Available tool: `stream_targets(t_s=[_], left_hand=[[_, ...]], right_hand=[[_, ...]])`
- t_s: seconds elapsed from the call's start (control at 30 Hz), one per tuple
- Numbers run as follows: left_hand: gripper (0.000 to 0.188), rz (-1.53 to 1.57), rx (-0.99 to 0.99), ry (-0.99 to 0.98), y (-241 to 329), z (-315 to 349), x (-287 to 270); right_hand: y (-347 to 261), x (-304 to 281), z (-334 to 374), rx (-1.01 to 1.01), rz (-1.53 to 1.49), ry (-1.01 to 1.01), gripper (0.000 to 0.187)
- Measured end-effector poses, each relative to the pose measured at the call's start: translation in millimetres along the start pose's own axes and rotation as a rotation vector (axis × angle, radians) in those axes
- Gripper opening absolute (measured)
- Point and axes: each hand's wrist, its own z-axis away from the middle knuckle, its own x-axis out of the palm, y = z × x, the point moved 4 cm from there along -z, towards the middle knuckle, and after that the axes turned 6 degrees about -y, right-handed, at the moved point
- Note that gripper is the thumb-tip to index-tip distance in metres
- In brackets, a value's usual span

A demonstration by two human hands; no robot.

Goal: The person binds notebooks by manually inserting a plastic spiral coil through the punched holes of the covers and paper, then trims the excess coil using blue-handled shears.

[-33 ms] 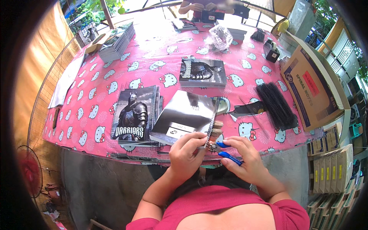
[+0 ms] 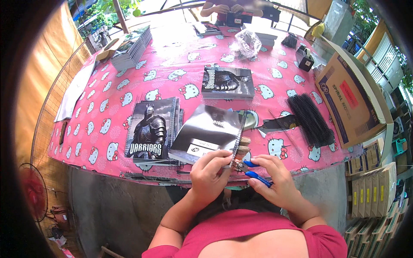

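Note:
My left hand [image 2: 210, 174] pinches the lower right corner of a spiral notebook [image 2: 205, 135] with a glossy dark cover, tilted up off the table. In my right hand [image 2: 278, 179] are small pliers [image 2: 257, 175] with blue handles, held with the handles apart. Their jaws are close to the lower end of the notebook's black coil; whether they touch it I cannot tell. Left of the notebook lies a pile of spiral notebooks [image 2: 151, 131] with an armoured knight on the cover. Farther back sits a stack of knight-covered booklets [image 2: 228, 82].
Black plastic coils [image 2: 310, 120] lie to the right beside a large open carton [image 2: 350, 103]. A tape dispenser [image 2: 304, 60], a clear plastic bag [image 2: 248, 44] and a tall booklet stack [image 2: 131, 49] stand farther back. Another person's hands [image 2: 228, 8] work across the pink tablecloth [image 2: 176, 84].
The notebook's upper edge has dipped slightly, and the reflection on its cover has shifted. My hands and the pliers have barely moved.

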Motion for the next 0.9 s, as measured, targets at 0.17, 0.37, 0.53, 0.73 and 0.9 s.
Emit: stream_targets(t_s=[0.17,0.37,0.53,0.73,0.9], left_hand=[[0.022,0.005,0.003,0.042,-3.9,6.2,0.8],[0.017,-0.055,0.261,0.056,3.5,-4.2,-9.1],[0.019,-0.227,0.185,0.313,-20.8,-24.4,-49.4],[0.014,-0.116,0.376,0.84,-32.2,-39.5,-164.2],[0.027,-0.437,0.647,0.767,-11.0,-60.1,-222.2]], right_hand=[[1.0,5.8,-2.2,0.143,-0.251,-0.114,0.037],[38.0,33.9,-3.1,0.479,-1.558,-0.567,0.041],[37.4,19.9,-6.2,0.158,-0.626,-0.076,0.038],[127.0,16.0,28.2,0.488,0.229,0.036,0.053],[70.1,19.7,-13.6,0.209,0.139,0.106,0.066]])
